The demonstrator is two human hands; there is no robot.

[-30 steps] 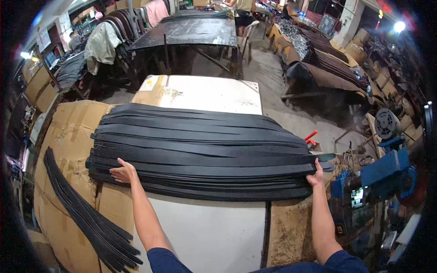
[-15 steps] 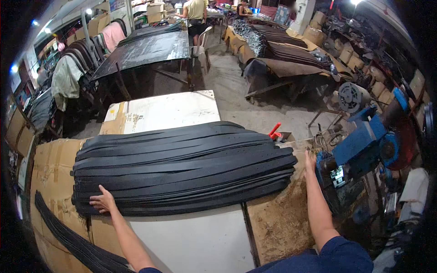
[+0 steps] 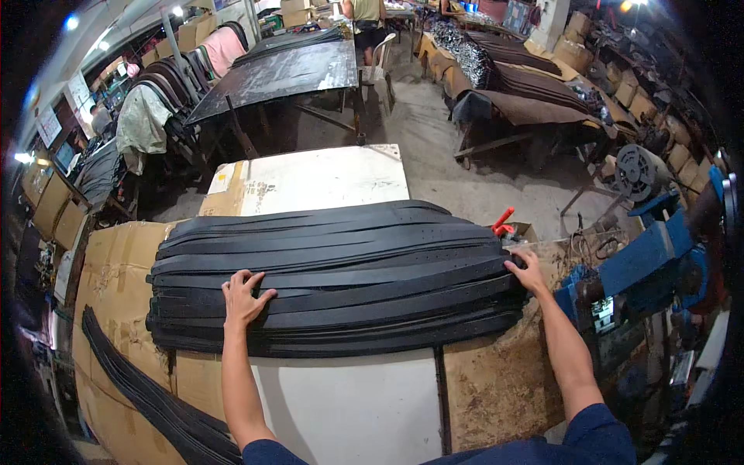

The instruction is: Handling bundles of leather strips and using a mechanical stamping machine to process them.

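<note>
A wide stack of long black strips point(image 3: 349, 267), which look like leather belt straps, lies crosswise on the table in front of me. My left hand point(image 3: 245, 298) rests on top of its left part, thumb and fingers spread apart. At the right end of the stack, the fingertips and thumb of my right hand point(image 3: 530, 273) touch the strip ends, slightly parted. I see no strip lifted in either hand. A separate, narrower bundle of black strips point(image 3: 147, 387) lies slanting at the lower left.
Cardboard point(image 3: 116, 267) and a white board point(image 3: 349, 403) cover the tabletop. A red-handled tool point(image 3: 504, 221) stands beyond the stack's right end. Blue machinery point(image 3: 639, 256) borders the right side. Farther off are a dark table point(image 3: 287, 74), a strip-laden table point(image 3: 527, 108) and a person point(image 3: 367, 19).
My left hand has moved right and farther onto the stack. My right hand has come from beside the machine to the strip ends. The whole view has shifted slightly.
</note>
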